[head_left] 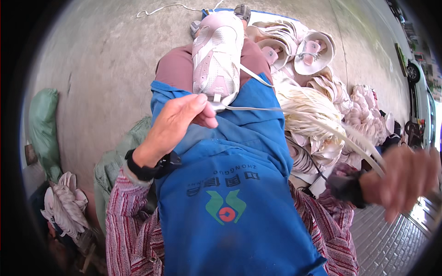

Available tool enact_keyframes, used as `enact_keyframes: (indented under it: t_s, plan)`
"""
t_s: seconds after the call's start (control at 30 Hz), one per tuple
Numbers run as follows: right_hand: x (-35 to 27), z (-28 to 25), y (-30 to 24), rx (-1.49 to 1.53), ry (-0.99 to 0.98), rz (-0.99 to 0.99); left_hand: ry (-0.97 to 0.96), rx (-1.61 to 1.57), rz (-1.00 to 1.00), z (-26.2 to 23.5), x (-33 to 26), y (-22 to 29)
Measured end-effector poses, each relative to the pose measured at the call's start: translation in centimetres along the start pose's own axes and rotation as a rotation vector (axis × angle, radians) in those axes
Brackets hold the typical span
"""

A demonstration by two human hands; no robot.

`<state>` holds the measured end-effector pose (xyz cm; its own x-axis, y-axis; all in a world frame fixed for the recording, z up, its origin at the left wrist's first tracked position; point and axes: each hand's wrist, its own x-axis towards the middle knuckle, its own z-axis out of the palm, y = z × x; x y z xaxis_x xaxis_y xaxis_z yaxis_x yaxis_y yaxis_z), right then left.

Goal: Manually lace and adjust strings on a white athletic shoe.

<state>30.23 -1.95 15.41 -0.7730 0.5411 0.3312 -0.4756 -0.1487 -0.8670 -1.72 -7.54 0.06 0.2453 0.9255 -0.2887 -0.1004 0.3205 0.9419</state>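
Observation:
On my lap, over the blue apron (221, 152), lies a white and pale pink shoe upper (216, 55), with its pull tab toward me. A long white lace (258, 109) runs from its near end to the right. My left hand (179, 119) is beside that end, thumb forward and fingers curled; what they grip, if anything, is hidden. Out at the right, my right hand (398, 181) is smeared by motion, and the lace stretches up to it, so it appears to hold the lace. Another strand of lace loops along the upper's right side.
Stacked shoe uppers (315, 50) and a hank of cream laces (317, 119) lie on the floor at my right, with bundled pink-white uppers (366, 110) beyond. At the left are a green sack (43, 131) and more white pieces (66, 202). A loose cord (168, 7) lies ahead.

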Motion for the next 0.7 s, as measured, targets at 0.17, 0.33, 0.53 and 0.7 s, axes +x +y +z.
enact_keyframes:
  t_s: [0.17, 0.33, 0.53, 0.7]
  plan:
    - [-0.8, -2.7, -3.0, 0.076, 0.06, -0.06, -0.149, -0.331, -0.421, 2.3, 4.5, -1.3]
    - [-1.8, -3.6, -4.2, 0.133, 0.149, -0.128, -0.146, -0.593, -0.53, 4.3, 8.7, -1.9]
    - [-4.0, -2.9, -5.1, 0.2, 0.301, -0.215, 0.143, -1.035, -0.264, 5.3, 11.7, -2.1]
    - [-5.8, -1.9, -4.8, 0.258, 0.444, -0.309, -0.077, -1.189, -0.322, 1.4, 8.9, -4.5]
